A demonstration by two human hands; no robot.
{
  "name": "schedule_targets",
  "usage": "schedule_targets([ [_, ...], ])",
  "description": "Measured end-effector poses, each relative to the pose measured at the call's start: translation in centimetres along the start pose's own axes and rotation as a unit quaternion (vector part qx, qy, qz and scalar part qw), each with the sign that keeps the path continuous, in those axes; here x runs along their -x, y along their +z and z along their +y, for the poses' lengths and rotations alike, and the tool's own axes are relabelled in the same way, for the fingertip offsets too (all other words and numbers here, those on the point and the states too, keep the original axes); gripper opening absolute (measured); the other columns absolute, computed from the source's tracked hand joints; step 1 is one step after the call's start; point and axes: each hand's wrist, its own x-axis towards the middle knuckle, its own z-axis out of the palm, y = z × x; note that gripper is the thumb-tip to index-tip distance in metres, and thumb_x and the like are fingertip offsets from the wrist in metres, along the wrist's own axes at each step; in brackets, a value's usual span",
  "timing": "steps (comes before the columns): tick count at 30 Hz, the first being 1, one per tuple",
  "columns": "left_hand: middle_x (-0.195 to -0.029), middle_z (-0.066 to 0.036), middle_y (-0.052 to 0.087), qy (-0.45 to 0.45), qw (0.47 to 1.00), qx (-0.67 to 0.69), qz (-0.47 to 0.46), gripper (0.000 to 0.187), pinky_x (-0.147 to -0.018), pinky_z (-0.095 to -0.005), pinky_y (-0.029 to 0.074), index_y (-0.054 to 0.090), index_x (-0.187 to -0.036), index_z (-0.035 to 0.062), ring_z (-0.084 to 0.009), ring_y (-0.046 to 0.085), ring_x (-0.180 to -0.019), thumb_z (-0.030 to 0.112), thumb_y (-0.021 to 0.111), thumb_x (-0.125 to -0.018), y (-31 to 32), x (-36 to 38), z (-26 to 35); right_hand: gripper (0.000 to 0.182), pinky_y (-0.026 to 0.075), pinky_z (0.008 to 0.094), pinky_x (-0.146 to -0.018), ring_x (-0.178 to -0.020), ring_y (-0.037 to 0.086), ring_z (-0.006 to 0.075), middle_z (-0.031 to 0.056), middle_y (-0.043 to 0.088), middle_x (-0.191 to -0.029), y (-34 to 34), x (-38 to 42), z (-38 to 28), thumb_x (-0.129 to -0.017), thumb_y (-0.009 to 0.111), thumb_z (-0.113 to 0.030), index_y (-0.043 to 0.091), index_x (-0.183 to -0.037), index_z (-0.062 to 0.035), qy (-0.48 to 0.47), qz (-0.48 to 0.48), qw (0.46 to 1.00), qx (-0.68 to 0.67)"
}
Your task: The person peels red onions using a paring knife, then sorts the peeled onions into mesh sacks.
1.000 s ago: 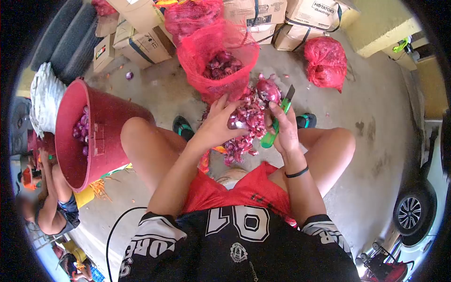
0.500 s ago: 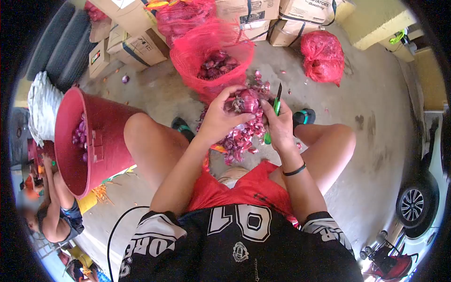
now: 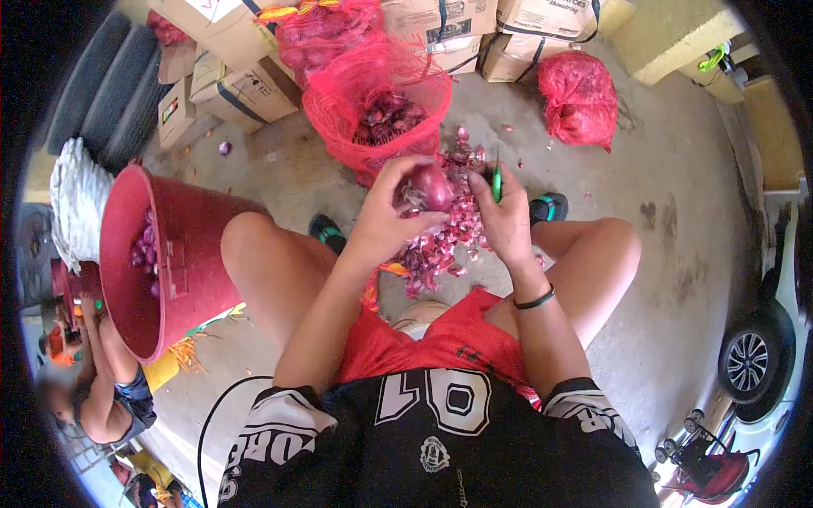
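Observation:
My left hand (image 3: 385, 216) is wrapped round a red onion (image 3: 434, 188), its fingers curled over the far side. To the right, my right hand (image 3: 506, 222) grips a small knife with a green handle (image 3: 497, 183), the thin blade pointing away from me. A gap separates the knife from the onion. Below both hands lies a heap of purple onion skins (image 3: 445, 245) on the floor. Just beyond stands an open red mesh sack (image 3: 339, 131) with onions (image 3: 389, 118) inside.
A large red tub (image 3: 199, 245) holding onions tilts at my left. Cardboard boxes (image 3: 246, 93) and another mesh sack (image 3: 326, 38) line the back. One full red sack (image 3: 578, 100) lies back right. Another person (image 3: 106, 398) sits at far left; a car wheel (image 3: 747, 362) shows at right.
My right hand has drawn slightly away from the onion, and the knife now points more directly away from me. The onion has turned in my left hand, showing a smoother side.

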Motion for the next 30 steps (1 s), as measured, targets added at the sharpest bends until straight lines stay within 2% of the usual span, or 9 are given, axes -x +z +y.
schedule_targets([
  [2, -0.122, -0.009, 0.054, -0.088, 0.969, 0.23, 0.017, 0.066, -0.097, -0.0323, 0.048, 0.048, -0.129, 0.0029, -0.019, 0.056, -0.112, -0.004, 0.079, -0.071, 0.0, 0.1, -0.2, 0.035, 0.048, 0.0369, -0.073, -0.073, 0.055, 0.0278, 0.0186, 0.06, -0.087, -0.2, 0.0, 0.0, -0.088, 0.068, -0.02, 0.058, -0.114, 0.001, -0.009, 0.009, 1.0, 0.013],
  [7, -0.119, -0.007, 0.056, -0.133, 0.939, 0.311, 0.058, 0.066, -0.095, -0.0318, 0.05, 0.045, -0.131, 0.002, -0.0167, 0.057, -0.11, -0.009, 0.076, -0.073, -0.6, 0.1, -1.2, 0.051, 0.046, 0.0383, -0.088, -0.091, 0.058, 0.0322, 0.0214, 0.058, -0.099, 0.3, 1.2, -2.3, -0.091, 0.062, -0.018, 0.045, -0.136, 0.0016, -0.191, -0.027, 0.978, 0.084],
  [9, -0.118, -0.008, 0.057, -0.158, 0.922, 0.343, 0.081, 0.066, -0.096, -0.0323, 0.05, 0.046, -0.13, 0.0016, -0.0168, 0.057, -0.11, -0.009, 0.076, -0.073, -0.6, 0.2, -1.2, 0.055, 0.044, 0.0391, -0.094, -0.102, 0.057, 0.0346, 0.0231, 0.057, -0.11, 0.0, 1.7, -3.0, -0.092, 0.059, -0.015, 0.039, -0.141, 0.0016, -0.184, -0.094, 0.977, 0.06],
  [14, -0.122, -0.008, 0.057, -0.116, 0.96, 0.245, 0.066, 0.069, -0.097, -0.0334, 0.049, 0.044, -0.133, 0.0039, -0.0183, 0.058, -0.11, -0.009, 0.075, -0.073, -1.0, 0.2, -1.3, 0.052, 0.042, 0.0394, -0.101, -0.12, 0.054, 0.0377, 0.0252, 0.053, -0.132, 1.0, 2.1, -3.3, -0.095, 0.053, -0.012, 0.038, -0.143, -0.0014, -0.161, -0.183, 0.97, 0.016],
  [17, -0.121, -0.009, 0.056, -0.111, 0.959, 0.252, 0.066, 0.067, -0.097, -0.0331, 0.049, 0.045, -0.131, 0.0024, -0.018, 0.057, -0.11, -0.007, 0.076, -0.073, -0.8, 0.4, -1.3, 0.051, 0.042, 0.039, -0.101, -0.121, 0.054, 0.0361, 0.0247, 0.054, -0.132, 1.1, 1.6, -2.1, -0.096, 0.052, -0.012, 0.038, -0.144, -0.0024, -0.202, -0.137, 0.969, 0.05],
  [20, -0.122, -0.009, 0.055, -0.123, 0.94, 0.311, 0.069, 0.066, -0.098, -0.0334, 0.048, 0.044, -0.131, 0.0019, -0.0186, 0.056, -0.112, -0.007, 0.077, -0.073, -0.8, 0.6, -1.6, 0.052, 0.046, 0.0349, -0.093, -0.105, 0.062, 0.0272, 0.0203, 0.062, -0.117, 1.0, 1.2, -1.5, -0.097, 0.052, -0.013, 0.036, -0.145, -0.0023, -0.172, -0.124, 0.977, 0.0],
  [23, -0.124, -0.009, 0.054, -0.162, 0.908, 0.377, 0.082, 0.066, -0.1, -0.0337, 0.047, 0.044, -0.131, 0.0022, -0.0191, 0.056, -0.113, -0.008, 0.076, -0.073, -1.0, 0.6, -1.1, 0.054, 0.047, 0.0302, -0.08, -0.084, 0.058, 0.0165, 0.0123, 0.061, -0.093, 0.7, 2.6, -3.0, -0.098, 0.052, -0.015, 0.033, -0.147, -0.0022, 0.047, -0.166, 0.977, -0.126],
  [26, -0.124, -0.01, 0.055, -0.161, 0.917, 0.356, 0.079, 0.068, -0.099, -0.0358, 0.048, 0.043, -0.134, 0.0056, -0.0213, 0.057, -0.113, -0.01, 0.072, -0.075, -1.3, 0.7, -1.4, 0.056, 0.045, 0.0275, -0.072, -0.073, 0.049, 0.0127, 0.0075, 0.051, -0.08, 1.3, 3.2, -3.0, -0.098, 0.052, -0.016, 0.03, -0.148, -0.0018, -0.012, -0.162, 0.979, -0.126],
  [30, -0.125, -0.009, 0.054, -0.131, 0.933, 0.328, 0.066, 0.068, -0.102, -0.0342, 0.045, 0.044, -0.132, 0.0018, -0.0187, 0.054, -0.116, -0.007, 0.077, -0.072, -1.1, 0.7, -0.9, 0.058, 0.047, 0.0299, -0.075, -0.076, 0.053, 0.0154, 0.0097, 0.054, -0.081, 1.8, 2.8, -2.9, -0.098, 0.054, -0.02, 0.03, -0.147, -0.0001, -0.018, -0.171, 0.979, -0.105],
])
